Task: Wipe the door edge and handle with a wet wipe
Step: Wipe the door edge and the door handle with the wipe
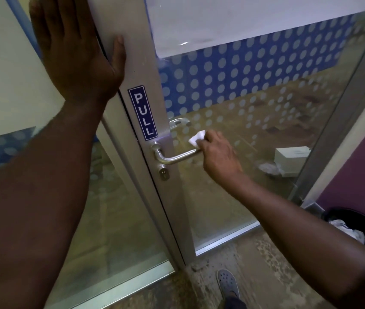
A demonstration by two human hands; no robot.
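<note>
A glass door has a grey metal edge frame [142, 70] with a blue PULL sticker [142, 113]. Below the sticker a silver lever handle [172, 157] sticks out to the right, with a keyhole under it. My right hand [218, 156] grips the free end of the handle through a white wet wipe [197, 137], part of which pokes out above my fingers. My left hand [72, 50] lies flat and spread against the upper door edge, thumb on the metal frame, holding nothing.
A black bin [359, 221] with crumpled white tissue stands at the lower right by a purple wall. Behind the glass a white box [291, 156] and crumpled paper lie on the floor. My grey shoe [227, 282] is on the speckled floor below the door.
</note>
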